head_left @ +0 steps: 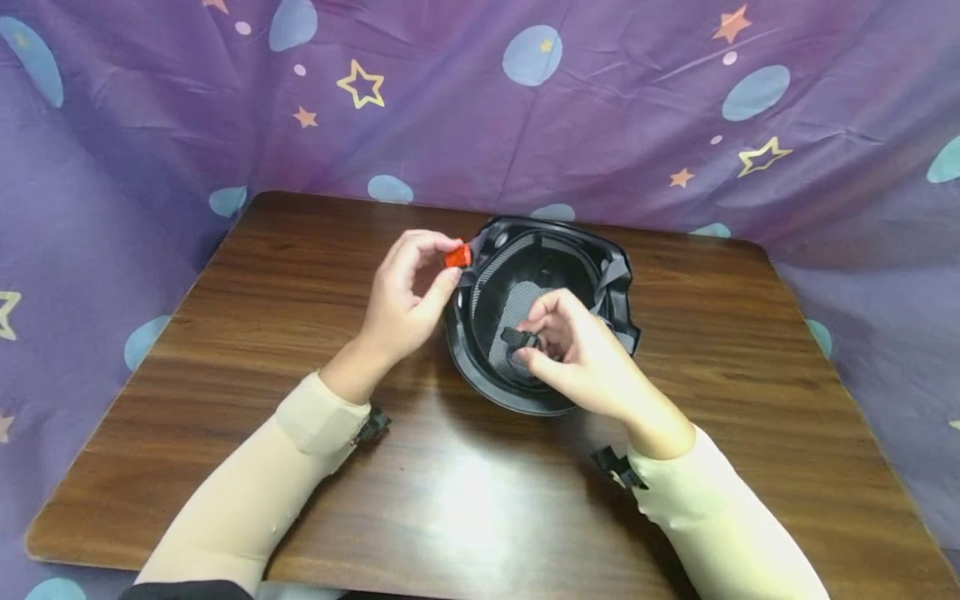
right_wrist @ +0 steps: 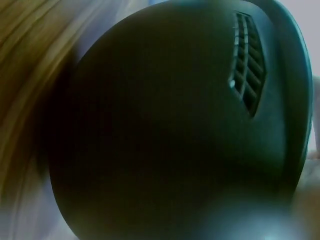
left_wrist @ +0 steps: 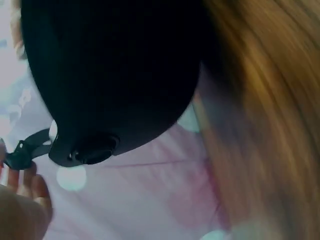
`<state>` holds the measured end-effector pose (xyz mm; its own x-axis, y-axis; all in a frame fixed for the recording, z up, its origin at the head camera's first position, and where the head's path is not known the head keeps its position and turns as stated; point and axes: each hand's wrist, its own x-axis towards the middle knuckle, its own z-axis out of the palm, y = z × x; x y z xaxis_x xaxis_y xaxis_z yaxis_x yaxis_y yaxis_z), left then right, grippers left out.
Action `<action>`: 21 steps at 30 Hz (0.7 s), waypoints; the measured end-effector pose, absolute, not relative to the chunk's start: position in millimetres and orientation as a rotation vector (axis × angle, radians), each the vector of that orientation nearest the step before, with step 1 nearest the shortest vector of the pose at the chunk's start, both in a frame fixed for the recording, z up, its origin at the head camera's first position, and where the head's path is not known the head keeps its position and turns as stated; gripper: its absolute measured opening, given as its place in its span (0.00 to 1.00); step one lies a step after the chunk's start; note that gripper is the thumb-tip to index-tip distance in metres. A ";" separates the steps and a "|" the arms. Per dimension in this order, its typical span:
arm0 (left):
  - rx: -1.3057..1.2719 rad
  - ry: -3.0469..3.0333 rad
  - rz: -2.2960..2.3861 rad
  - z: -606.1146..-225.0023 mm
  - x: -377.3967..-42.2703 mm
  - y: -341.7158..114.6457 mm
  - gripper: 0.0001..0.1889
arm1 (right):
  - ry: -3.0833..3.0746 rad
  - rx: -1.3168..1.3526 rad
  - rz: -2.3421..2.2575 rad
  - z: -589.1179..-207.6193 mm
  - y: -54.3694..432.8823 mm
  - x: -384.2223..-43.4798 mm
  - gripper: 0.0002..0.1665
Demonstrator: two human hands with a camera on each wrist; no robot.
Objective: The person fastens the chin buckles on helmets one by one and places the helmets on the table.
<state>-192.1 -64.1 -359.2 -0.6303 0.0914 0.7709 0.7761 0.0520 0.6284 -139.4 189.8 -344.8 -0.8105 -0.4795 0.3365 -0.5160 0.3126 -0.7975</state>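
Observation:
A black helmet (head_left: 467, 358) lies upside down on the wooden table, its padded inside facing up. At its left rim my left hand (head_left: 401, 296) pinches an orange buckle piece (head_left: 457, 255) between thumb and fingers. In the left wrist view, that buckle's dark underside (left_wrist: 19, 157) hangs on a short strap (left_wrist: 39, 142) from the helmet's edge. My right hand (head_left: 581, 350) is over the helmet's opening and grips a black buckle piece (head_left: 517, 337). A grey strap (head_left: 611, 273) runs down from the right rim. The right wrist view is mostly filled by the helmet's outer shell (right_wrist: 150, 125), with a vent grille (right_wrist: 247, 62).
The brown wooden table (head_left: 285, 275) extends on both sides of the helmet. Behind it hangs a purple curtain (head_left: 450, 108) with stars and ovals. Black wrist mounts (head_left: 372, 425) sit at both sleeve cuffs, low over the tabletop.

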 end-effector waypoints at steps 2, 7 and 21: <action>-0.993 -1.791 -1.361 -360.9 -188.9 -59.5 0.12 | -2.437 0.868 1.752 -344.2 189.2 -139.7 0.22; -1.135 -1.827 -1.120 -366.1 -182.2 -51.1 0.11 | -2.222 0.633 2.020 -343.7 189.3 -143.4 0.22; -1.186 -1.811 -1.094 -375.8 -181.7 -43.9 0.15 | -2.230 0.707 2.041 -346.4 193.9 -147.2 0.23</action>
<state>-181.7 -43.9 -375.8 -0.3348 0.3440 0.8773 0.9366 0.2236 0.2698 -147.2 193.9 -346.4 -0.8957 -0.3025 0.3259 -0.3514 0.0325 -0.9357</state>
